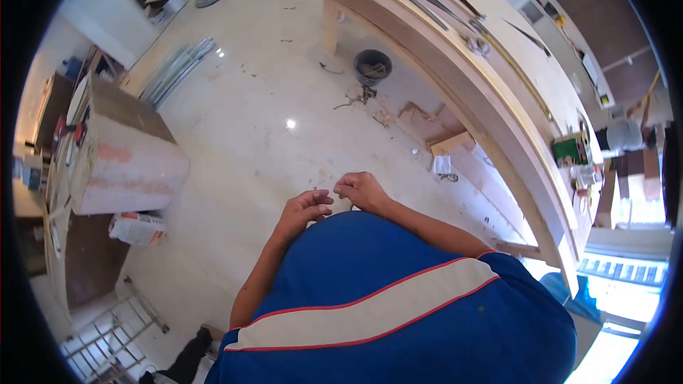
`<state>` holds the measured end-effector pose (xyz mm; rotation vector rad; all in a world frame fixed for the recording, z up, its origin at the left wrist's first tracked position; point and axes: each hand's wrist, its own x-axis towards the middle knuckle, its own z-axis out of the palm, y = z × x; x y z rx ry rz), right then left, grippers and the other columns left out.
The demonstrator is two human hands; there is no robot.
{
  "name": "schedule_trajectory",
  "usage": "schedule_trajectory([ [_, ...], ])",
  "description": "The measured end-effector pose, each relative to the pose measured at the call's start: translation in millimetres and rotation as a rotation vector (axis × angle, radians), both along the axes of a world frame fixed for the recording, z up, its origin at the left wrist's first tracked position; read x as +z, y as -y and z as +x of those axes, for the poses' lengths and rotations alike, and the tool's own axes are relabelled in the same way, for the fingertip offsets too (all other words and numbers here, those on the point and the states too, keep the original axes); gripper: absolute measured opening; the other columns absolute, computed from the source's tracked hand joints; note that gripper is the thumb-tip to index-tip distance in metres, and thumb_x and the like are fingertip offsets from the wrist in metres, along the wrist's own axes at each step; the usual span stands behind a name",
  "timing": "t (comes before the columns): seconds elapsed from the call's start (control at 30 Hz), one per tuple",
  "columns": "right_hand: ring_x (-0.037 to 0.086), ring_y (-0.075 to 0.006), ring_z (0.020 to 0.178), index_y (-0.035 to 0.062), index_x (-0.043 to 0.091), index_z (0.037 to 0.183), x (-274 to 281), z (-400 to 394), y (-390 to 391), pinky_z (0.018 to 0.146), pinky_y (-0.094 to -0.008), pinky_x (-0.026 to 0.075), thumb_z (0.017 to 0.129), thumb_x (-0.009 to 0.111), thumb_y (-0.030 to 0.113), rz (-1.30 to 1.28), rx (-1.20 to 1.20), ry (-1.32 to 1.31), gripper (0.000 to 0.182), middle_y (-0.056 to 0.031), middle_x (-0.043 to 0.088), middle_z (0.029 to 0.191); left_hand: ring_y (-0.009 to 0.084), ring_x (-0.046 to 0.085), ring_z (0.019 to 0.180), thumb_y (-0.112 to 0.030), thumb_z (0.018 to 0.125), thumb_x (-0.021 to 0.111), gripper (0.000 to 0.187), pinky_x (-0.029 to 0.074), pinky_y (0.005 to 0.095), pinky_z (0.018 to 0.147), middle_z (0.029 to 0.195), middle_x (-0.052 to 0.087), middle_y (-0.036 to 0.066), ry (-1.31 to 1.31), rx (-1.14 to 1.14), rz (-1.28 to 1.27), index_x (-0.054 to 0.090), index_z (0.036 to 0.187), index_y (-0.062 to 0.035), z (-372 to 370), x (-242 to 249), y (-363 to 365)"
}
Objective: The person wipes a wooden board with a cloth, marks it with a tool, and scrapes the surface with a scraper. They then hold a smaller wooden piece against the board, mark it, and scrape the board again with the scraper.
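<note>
Both hands are close together in front of the blue shirt (420, 291). My left hand (306, 213) has its fingers loosely bent and apart, with nothing visible between them. Just to its right, my right hand (361, 190) is curled, with thumb and fingertips pressed together; anything in that pinch is too small to name. A small gap separates the two hands. Beneath them is the pale, dusty floor (256, 142).
A curved wooden counter (491, 114) runs along the right, carrying hand tools (434, 3) and a green box (570, 149). A black bucket (373, 67) stands beside it amid scraps. At left are a worn cabinet (131, 178), a bag (137, 228) and metal profiles (174, 71).
</note>
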<state>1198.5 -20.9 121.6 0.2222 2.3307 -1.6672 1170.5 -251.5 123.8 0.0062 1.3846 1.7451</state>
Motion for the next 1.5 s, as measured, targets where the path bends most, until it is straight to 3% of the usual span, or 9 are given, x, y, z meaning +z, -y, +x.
schedule_trajectory([
  [0.07,0.069,-0.0201,0.068,0.0019,0.078,0.090,-5.1,1.8,-5.4,0.065,-0.0359,0.053,0.082,0.078,0.024,-0.005,-0.083,-0.180,0.024,-0.0103,0.074,0.076,0.0195,0.068,0.104,-0.006,0.093,0.066,0.044,0.056,0.0315,0.089,0.124,0.068,0.014,-0.001,-0.037,0.004,0.060,0.135,0.0043,-1.8,4.3,-9.8],
  [0.27,0.070,-0.0211,0.067,0.0051,0.078,0.087,-5.6,5.7,-47.3,0.066,-0.0367,0.055,0.082,0.078,0.024,-0.028,0.067,0.033,0.020,-0.0098,0.074,0.075,0.0182,0.068,0.108,-0.003,0.093,0.065,0.041,0.055,0.0312,0.094,0.125,0.068,0.014,-0.020,-0.145,-0.021,0.063,0.133,0.0030,-4.8,20.3,-48.5],
  [0.5,0.071,-0.0235,0.069,0.0073,0.078,0.089,-15.8,17.6,-97.4,0.067,-0.0382,0.055,0.084,0.073,0.026,0.092,-0.058,-0.036,0.020,-0.0119,0.074,0.077,0.0203,0.068,0.110,-0.008,0.094,0.065,0.044,0.054,0.0342,0.098,0.128,0.067,0.015,-0.074,-0.254,-0.029,0.059,0.137,0.0025,-10.0,11.8,-101.6],
  [0.63,0.072,-0.0243,0.074,0.0067,0.078,0.095,-14.6,26.8,-130.8,0.071,-0.0377,0.056,0.088,0.068,0.025,-0.020,-0.090,-0.013,0.022,-0.0137,0.075,0.082,0.0233,0.069,0.110,-0.005,0.095,0.064,0.044,0.055,0.0348,0.097,0.129,0.067,0.018,-0.123,-0.297,-0.090,0.057,0.138,0.0033,-14.2,11.7,-137.1],
  [0.73,0.070,-0.0173,0.077,0.0001,0.076,0.100,-14.7,35.0,-150.0,0.072,-0.0336,0.055,0.091,0.069,0.025,-0.062,-0.169,-0.034,0.027,-0.0116,0.075,0.081,0.0209,0.070,0.103,-0.006,0.094,0.066,0.043,0.057,0.0324,0.089,0.124,0.069,0.015,-0.055,-0.262,-0.094,0.059,0.136,0.0042,-16.3,17.1,-163.3],
  [0.83,0.072,-0.0269,0.076,0.0028,0.077,0.096,-2.1,43.9,-167.3,0.072,-0.0386,0.056,0.088,0.068,0.025,-0.089,-0.264,0.048,0.025,-0.0164,0.075,0.085,0.0224,0.070,0.103,-0.006,0.095,0.066,0.044,0.058,0.0332,0.087,0.123,0.069,0.015,-0.063,-0.304,-0.114,0.058,0.136,0.0043,-25.3,12.4,-179.6],
  [0.93,0.072,-0.0276,0.076,0.0020,0.076,0.096,-28.7,49.5,-177.3,0.072,-0.0384,0.056,0.088,0.068,0.025,-0.057,-0.361,-0.026,0.026,-0.0171,0.075,0.086,0.0222,0.070,0.103,-0.008,0.094,0.066,0.045,0.058,0.0330,0.087,0.122,0.069,0.015,-0.072,-0.352,-0.159,0.057,0.136,0.0043,-35.5,6.3,-197.0],
  [1.07,0.069,-0.0148,0.075,-0.0023,0.075,0.095,-35.5,47.2,-197.8,0.071,-0.0319,0.055,0.094,0.068,0.021,-0.108,-0.433,0.052,0.024,-0.0097,0.075,0.081,0.0210,0.071,0.100,-0.010,0.093,0.068,0.046,0.057,0.0314,0.083,0.120,0.070,0.014,-0.062,-0.434,-0.164,0.058,0.136,0.0041,-62.7,-13.4,-219.2],
  [1.5,0.071,-0.0176,0.070,-0.0029,0.071,0.083,-5.5,7.3,-261.2,0.065,-0.0329,0.054,0.095,0.065,0.026,-0.022,-0.831,0.042,0.032,-0.0122,0.073,0.074,0.0175,0.070,0.094,-0.019,0.096,0.068,0.037,0.056,0.0307,0.080,0.111,0.070,0.010,0.005,-0.586,-0.091,0.063,0.126,0.0012,-185.6,-44.8,-343.4],
])
